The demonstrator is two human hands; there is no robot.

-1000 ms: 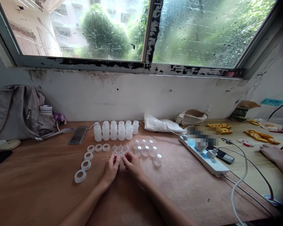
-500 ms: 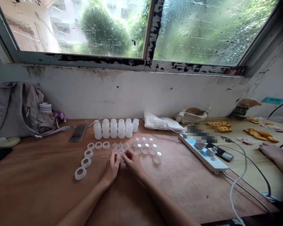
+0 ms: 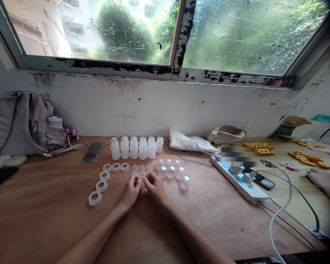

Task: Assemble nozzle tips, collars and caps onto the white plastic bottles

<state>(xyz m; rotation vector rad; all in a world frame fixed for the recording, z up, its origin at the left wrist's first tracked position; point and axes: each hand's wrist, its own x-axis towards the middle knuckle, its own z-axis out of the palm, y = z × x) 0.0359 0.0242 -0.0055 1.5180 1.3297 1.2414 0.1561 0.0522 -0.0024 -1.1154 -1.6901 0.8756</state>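
Both hands meet over the wooden table (image 3: 57, 220). The left hand (image 3: 131, 192) and right hand (image 3: 156, 188) pinch one small clear nipple (image 3: 142, 180) between their fingertips, just near of the white bottles (image 3: 134, 148).

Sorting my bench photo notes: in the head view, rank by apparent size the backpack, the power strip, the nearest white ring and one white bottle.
1. backpack
2. power strip
3. white bottle and nearest white ring: they look alike, and the ring lies closer to the camera, so unranked.

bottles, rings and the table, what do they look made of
Bottles: probably plastic, since they look milky white and translucent with a matte finish. Rings: similar whitish plastic or silicone, slightly glossy; the picture cannot settle which. Table: reddish-brown wood or veneer, with faint grain and a dull sheen.
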